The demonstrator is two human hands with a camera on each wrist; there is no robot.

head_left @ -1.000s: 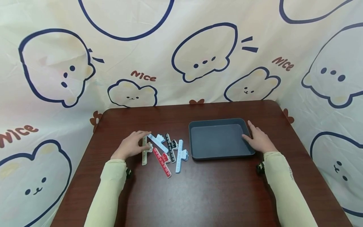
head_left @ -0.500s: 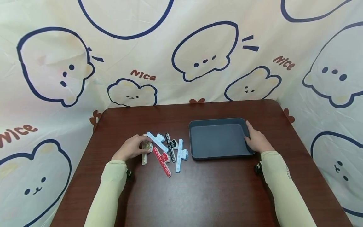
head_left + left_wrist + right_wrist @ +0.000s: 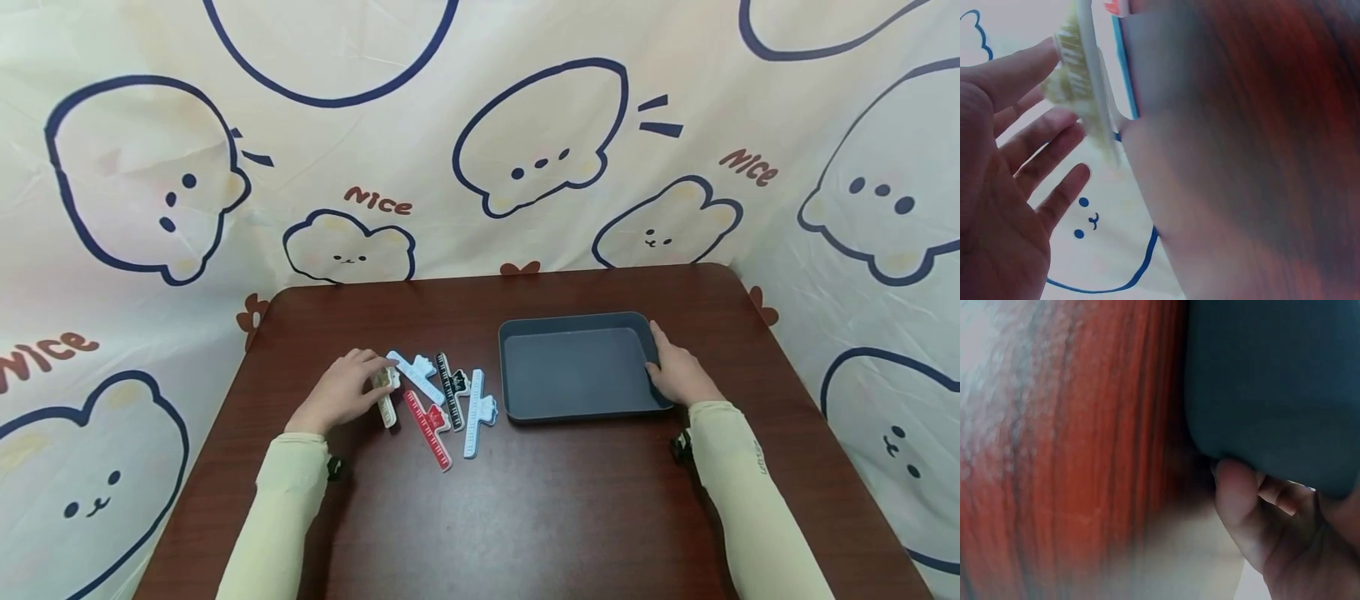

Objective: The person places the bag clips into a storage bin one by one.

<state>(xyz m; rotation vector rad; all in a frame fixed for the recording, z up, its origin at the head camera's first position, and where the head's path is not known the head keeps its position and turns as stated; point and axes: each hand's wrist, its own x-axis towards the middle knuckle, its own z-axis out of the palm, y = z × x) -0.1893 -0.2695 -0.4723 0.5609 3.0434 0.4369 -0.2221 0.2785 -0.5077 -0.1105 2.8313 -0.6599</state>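
Left hand (image 3: 337, 393) pinches green clip (image 3: 387, 410) | long axis pointing away, slightly left | right hand (image 3: 681, 372) grips tray (image 3: 573, 367)

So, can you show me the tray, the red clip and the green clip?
Tray (image 3: 577, 368): head view, on the middle of its bare floor.
Red clip (image 3: 429, 431): head view, midway along its long strip.
Green clip (image 3: 1077, 69): left wrist view, on its greenish side.

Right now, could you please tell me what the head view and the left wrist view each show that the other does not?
Only head: the dark tray, the right hand and the black clip. Only left wrist: the palm of the left hand. Both: that hand, the pale green clip it pinches, and the brown table.
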